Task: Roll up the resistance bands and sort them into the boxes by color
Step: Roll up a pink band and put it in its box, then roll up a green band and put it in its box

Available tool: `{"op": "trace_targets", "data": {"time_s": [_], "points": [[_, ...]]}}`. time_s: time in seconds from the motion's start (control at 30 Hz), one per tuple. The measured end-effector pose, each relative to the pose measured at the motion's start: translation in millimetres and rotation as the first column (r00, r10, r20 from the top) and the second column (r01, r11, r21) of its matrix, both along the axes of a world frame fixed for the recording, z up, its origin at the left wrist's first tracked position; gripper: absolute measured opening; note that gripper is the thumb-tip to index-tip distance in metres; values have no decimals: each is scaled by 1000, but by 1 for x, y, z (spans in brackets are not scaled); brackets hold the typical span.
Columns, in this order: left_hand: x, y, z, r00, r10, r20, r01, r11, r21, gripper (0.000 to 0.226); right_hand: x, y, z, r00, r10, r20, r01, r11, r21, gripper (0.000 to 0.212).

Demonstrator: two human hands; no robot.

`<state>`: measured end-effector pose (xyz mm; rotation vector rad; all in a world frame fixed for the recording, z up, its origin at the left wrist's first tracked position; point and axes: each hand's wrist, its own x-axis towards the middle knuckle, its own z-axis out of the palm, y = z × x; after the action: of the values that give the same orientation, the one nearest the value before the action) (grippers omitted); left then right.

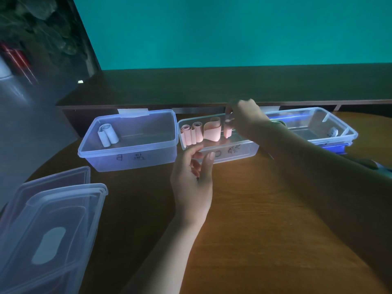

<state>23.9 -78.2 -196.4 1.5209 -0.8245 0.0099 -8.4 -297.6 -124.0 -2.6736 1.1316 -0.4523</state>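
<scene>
Pink roll (pixel 228 129) upright in middle box (pixel 233 152), at the surface's far edge, right of 3 pink rolls (pixel 199 132). Right hand (pixel 244 118) directly above, fingers pinching its top. Left hand (pixel 192 177) nearer, fingers relaxed, touching box's front wall.

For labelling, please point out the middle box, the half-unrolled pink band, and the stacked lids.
middle box (pixel 233 152): head view, front wall.
half-unrolled pink band (pixel 212 131): head view, its loose curved face.
stacked lids (pixel 63 209): head view, top lid's surface.
</scene>
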Motion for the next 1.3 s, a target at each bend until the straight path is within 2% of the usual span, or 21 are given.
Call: {"op": "trace_targets", "data": {"time_s": [0.17,0.5,0.8,1.3], "points": [[0,0,0,1000,-12,9,12,1000,19,30,-1,-1,-5,995,-19,101,14,999,50,12],[-1,-1,0,1000,-17,26,17,1000,20,28,2,-1,-10,983,-18,183,-3,993,119,24],[0,0,-1,999,-24,23,23,999,26,25,-3,1,-6,983,-8,181,-11,994,106,14],[0,0,-3,999,-32,44,32,999,6,22,-11,3,2,989,9,145,-28,991,134,29]]}}
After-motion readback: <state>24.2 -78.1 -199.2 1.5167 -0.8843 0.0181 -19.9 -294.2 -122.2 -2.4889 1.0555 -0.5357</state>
